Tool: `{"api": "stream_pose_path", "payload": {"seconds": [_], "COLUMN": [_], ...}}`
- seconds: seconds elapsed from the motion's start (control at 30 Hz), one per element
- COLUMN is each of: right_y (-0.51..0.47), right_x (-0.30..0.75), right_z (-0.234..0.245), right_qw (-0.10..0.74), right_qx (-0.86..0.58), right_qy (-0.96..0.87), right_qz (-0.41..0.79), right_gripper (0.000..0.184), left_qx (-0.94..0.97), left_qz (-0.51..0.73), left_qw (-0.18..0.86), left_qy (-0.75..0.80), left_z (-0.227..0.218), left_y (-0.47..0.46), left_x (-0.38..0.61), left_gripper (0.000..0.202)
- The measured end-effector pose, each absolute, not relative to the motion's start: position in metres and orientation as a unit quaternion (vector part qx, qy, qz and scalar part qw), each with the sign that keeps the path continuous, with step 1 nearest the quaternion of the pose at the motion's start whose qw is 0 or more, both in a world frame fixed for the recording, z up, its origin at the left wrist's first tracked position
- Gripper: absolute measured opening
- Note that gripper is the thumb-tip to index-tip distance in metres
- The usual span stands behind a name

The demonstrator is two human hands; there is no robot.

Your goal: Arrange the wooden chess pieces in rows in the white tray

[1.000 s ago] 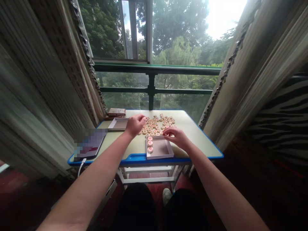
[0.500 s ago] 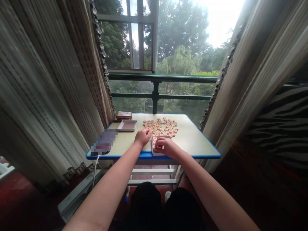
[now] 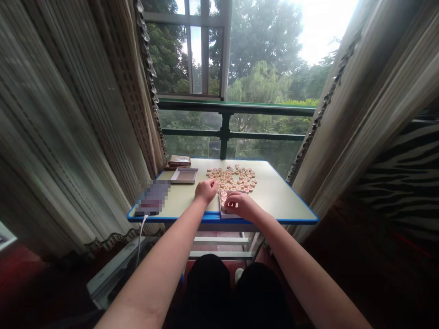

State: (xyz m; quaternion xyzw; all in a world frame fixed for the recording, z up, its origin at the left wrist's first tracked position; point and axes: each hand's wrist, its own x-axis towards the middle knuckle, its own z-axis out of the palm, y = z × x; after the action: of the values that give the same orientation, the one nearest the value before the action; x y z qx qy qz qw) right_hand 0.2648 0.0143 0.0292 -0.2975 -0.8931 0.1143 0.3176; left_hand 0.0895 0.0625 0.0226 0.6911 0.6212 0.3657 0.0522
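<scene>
Round wooden Chinese chess pieces (image 3: 247, 179) with printed characters lie in a loose spread over the middle of the table. A shallow open box (image 3: 221, 214) sits at the table's front edge, with several pieces (image 3: 224, 194) lined up along its left side. My right hand (image 3: 243, 204) reaches over this box, its curled fingertips down at a piece by the left wall; the hand hides much of the box's inside. Just left of the box and close to the spread, my left hand (image 3: 206, 190) is closed. Whatever its fingers hold is hidden.
Back left on the table (image 3: 284, 196) stand another shallow open box (image 3: 184, 183) and a flat brown box or book (image 3: 180, 160). A blurred-out dark device (image 3: 152, 196) with a white cable (image 3: 140, 237) lies at the left edge. Curtains flank both sides.
The camera view has shifted slightly, so the table appears a little higher and further right. My left hand has turned slightly beside the pieces; my right hand stays over the box.
</scene>
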Motion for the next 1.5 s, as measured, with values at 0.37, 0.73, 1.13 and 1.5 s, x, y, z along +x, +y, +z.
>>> {"api": "stream_pose_path", "payload": {"seconds": [0.37, 0.73, 1.13, 1.5], "right_y": [0.03, 0.097, 0.096, 0.084], "right_x": [0.281, 0.323, 0.319, 0.318], "right_z": [0.051, 0.018, 0.018, 0.026], "right_qw": [0.399, 0.32, 0.312, 0.417], "right_qx": [-0.396, -0.55, -0.599, -0.534], "right_qy": [-0.817, -0.771, -0.736, -0.728], "right_qz": [0.129, 0.032, 0.05, 0.101], "right_gripper": [0.018, 0.02, 0.021, 0.02], "left_qx": [0.696, 0.709, 0.724, 0.713], "left_qz": [0.359, 0.353, 0.347, 0.362], "left_qw": [0.061, 0.076, 0.078, 0.093], "left_qy": [0.619, 0.606, 0.591, 0.593], "left_z": [0.021, 0.02, 0.021, 0.019], "left_y": [0.064, 0.067, 0.062, 0.063], "left_x": [0.091, 0.091, 0.092, 0.09], "left_gripper": [0.032, 0.032, 0.03, 0.03]}}
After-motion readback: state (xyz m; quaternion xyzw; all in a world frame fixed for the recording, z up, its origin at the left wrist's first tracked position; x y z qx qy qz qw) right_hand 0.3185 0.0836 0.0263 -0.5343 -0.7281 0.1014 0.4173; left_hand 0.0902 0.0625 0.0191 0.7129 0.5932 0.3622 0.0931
